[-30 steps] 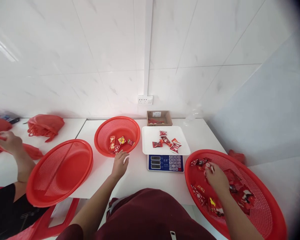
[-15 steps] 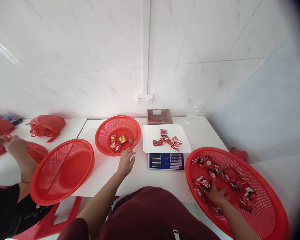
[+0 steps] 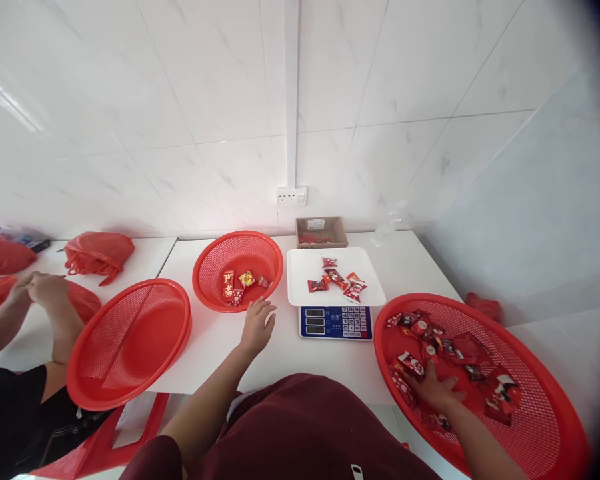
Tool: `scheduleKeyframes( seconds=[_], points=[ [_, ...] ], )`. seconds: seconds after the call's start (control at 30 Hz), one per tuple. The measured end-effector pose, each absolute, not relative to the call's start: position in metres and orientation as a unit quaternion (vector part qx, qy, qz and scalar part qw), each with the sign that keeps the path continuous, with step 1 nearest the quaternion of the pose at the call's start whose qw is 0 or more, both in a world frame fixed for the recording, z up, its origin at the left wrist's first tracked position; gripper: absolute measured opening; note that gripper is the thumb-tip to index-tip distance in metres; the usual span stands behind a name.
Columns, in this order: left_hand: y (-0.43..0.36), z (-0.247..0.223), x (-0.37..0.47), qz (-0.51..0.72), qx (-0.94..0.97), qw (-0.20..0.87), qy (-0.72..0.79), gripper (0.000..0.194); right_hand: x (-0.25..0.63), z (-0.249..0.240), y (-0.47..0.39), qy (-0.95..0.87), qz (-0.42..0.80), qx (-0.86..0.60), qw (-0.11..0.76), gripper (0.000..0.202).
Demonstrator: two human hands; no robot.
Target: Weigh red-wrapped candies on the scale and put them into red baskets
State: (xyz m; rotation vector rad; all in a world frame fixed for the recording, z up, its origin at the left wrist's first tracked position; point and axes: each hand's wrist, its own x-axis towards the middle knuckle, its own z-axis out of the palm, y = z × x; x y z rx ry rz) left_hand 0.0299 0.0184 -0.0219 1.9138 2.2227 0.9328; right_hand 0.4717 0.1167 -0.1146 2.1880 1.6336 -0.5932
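My left hand hovers over the white table, fingers apart and holding nothing, just in front of a red basket with a few wrapped sweets. Inside the large red basket on the right, my right hand lies with spread fingers among several red-wrapped sweets; its fingertips touch them. Between the baskets stands a blue scale with a white tray on top, bearing several red packets.
An empty red basket stands at the left. Behind the tray is a small cardboard box. Red bags lie on the far-left table, where another person's hands are at work. Clear plastic lies near the wall.
The view has shifted slightly, so things sit a little further right. The other person's hands have come together over the red bags. My own hands have hardly moved.
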Motion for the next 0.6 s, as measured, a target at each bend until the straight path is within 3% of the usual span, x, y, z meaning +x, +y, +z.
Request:
scheduleKeyframes(
  seconds=[0.6],
  points=[
    [0.0171, -0.0254, 0.0312, 0.272, 0.607, 0.037, 0.745, 0.023, 0.4694, -0.1141, 0.1174, 0.567, -0.183, 0.771, 0.225, 0.106]
  ],
)
